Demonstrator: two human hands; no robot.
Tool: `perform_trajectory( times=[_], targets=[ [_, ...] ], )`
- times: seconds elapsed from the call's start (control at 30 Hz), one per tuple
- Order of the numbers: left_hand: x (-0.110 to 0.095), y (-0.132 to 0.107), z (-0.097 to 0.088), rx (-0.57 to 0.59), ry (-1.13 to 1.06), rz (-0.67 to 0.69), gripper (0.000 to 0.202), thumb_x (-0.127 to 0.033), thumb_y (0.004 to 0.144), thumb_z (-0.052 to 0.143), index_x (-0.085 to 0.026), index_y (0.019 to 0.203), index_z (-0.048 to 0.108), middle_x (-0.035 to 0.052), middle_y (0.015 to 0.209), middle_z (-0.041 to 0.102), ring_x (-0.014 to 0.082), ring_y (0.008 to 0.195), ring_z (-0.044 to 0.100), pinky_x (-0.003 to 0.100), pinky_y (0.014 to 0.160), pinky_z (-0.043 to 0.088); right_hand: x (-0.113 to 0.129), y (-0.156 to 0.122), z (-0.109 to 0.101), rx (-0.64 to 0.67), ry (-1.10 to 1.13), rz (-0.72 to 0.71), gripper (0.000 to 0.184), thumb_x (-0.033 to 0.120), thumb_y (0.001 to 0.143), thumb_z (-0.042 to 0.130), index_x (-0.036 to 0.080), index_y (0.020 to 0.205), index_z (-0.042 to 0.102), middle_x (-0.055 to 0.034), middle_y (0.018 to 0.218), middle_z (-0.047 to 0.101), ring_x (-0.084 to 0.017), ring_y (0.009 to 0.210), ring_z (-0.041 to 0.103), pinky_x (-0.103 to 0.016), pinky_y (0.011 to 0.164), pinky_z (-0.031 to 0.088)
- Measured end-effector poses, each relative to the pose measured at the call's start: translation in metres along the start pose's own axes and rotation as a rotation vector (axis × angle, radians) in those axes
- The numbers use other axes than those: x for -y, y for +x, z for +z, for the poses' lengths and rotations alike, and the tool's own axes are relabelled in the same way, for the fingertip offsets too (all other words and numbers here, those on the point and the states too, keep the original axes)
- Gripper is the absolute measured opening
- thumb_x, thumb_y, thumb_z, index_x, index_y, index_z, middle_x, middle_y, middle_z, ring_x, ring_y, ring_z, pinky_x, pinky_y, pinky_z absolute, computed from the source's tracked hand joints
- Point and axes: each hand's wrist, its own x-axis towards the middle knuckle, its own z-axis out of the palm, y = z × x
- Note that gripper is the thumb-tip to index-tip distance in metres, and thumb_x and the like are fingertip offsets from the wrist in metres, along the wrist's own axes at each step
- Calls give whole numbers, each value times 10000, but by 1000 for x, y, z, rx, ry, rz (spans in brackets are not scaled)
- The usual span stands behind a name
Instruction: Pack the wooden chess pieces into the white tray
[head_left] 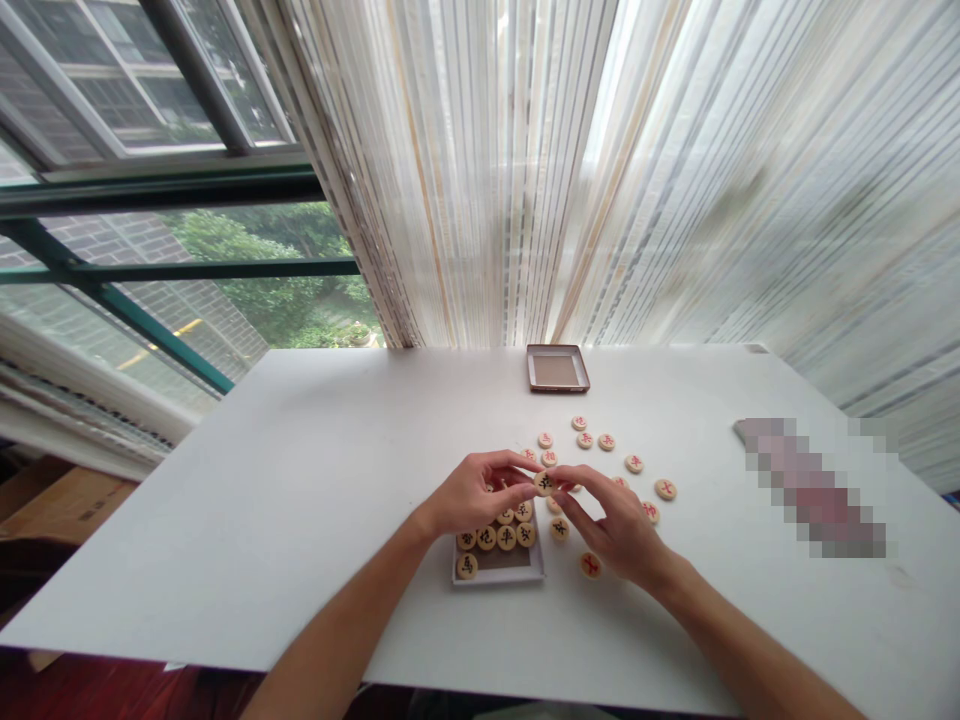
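Observation:
Between the fingertips of my left hand (pixel 480 492) and my right hand (pixel 619 525) is a round wooden Chinese chess piece (pixel 544 484) with a black character, its face turned toward me. Both hands pinch it, one from each side. Below my left hand sits a shallow white box (pixel 499 578) holding rows of black-character pieces (pixel 506 538), partly hidden by that hand. One more black piece (pixel 559 528) lies on the table just right of the box. A red piece (pixel 590 565) rests under my right hand. Other red pieces (pixel 634 464) are scattered beyond and beside it.
The box lid (pixel 559 371) lies inside-up at the far edge of the white table (pixel 300 520). A pixelated flat object (pixel 814 490) is on the right. String curtains (pixel 510 170) hang behind the table, with a window (pixel 180 240) at left and a cardboard box (pixel 60 505) below it.

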Motion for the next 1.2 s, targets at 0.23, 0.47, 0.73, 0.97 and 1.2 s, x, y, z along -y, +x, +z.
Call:
perform_trajectory(
  times=[0.23,0.47,0.73,0.97,1.2],
  targets=[
    [-1,0,-1,16,-28,-25,351,-333,888,696,-126,1171,692,119,974,751,161,762,700,236,661,557,2,0,-1,-1,-3,-2,214,204,967,577,253,1175,593,-39,1041,709,-171,867,671,-297,792,541],
    [2,2,4,-16,34,-3,348,-355,849,734,-135,1114,682,76,862,730,149,733,673,215,623,499,1,1,1,-25,-6,-17,201,207,942,627,251,1137,608,-33,1003,715,-171,855,671,-293,777,547],
    [6,3,9,-102,102,-24,356,-448,853,705,-122,995,697,42,756,680,89,556,538,187,490,390,3,3,3,-24,15,-49,187,225,926,646,247,1111,629,-30,965,722,-176,861,682,-301,769,566],
    [3,2,7,-81,93,10,347,-437,896,655,-123,1032,713,67,831,702,109,612,584,210,561,468,3,2,1,-28,-19,-22,212,252,925,643,245,1135,617,-42,975,722,-187,838,677,-324,759,571],
    [1,2,6,-36,94,58,299,-330,884,688,-134,1109,680,92,951,719,148,763,668,208,617,490,4,2,0,5,-21,6,238,224,933,599,245,1170,592,-57,1023,705,-198,874,661,-337,792,552]
  ],
)
